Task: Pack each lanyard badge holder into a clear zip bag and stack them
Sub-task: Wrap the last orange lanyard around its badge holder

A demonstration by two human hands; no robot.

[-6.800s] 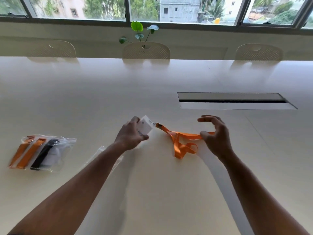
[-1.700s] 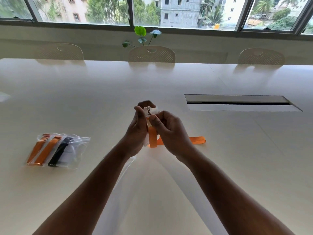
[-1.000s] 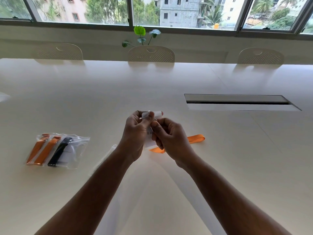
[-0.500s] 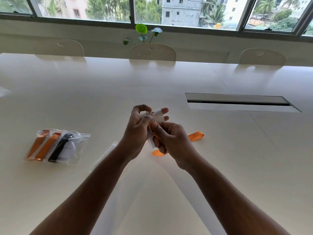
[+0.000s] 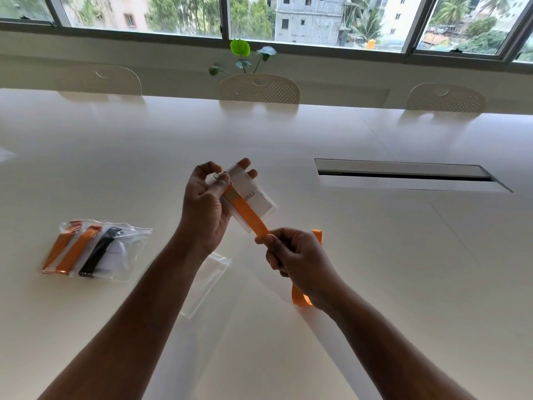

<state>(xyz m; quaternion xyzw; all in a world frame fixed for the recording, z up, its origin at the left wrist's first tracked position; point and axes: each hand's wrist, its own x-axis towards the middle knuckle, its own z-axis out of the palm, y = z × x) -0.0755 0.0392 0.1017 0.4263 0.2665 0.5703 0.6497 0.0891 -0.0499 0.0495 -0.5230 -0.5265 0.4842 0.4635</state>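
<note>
My left hand [image 5: 205, 210] holds a clear badge holder [image 5: 256, 199] with a white card above the table, thumb on its metal clip. An orange lanyard strap [image 5: 248, 216] runs from the clip down across the holder. My right hand [image 5: 298, 261] grips that strap lower down, and loops of it stick out above and below the fist. An empty clear zip bag [image 5: 207, 284] lies on the table under my left forearm. A stack of filled zip bags [image 5: 92, 249] with orange and black lanyards lies at the left.
The large white table [image 5: 375, 255] has a long cable slot [image 5: 403, 176] at the right. Three perforated chairs [image 5: 259, 88] stand along the far edge, with a small plant [image 5: 242, 57] on the window ledge behind.
My hands have moved apart. The right hand slid down the strap toward me, pulling it flat across the holder, and the left hand tilted the holder so its card shows.
</note>
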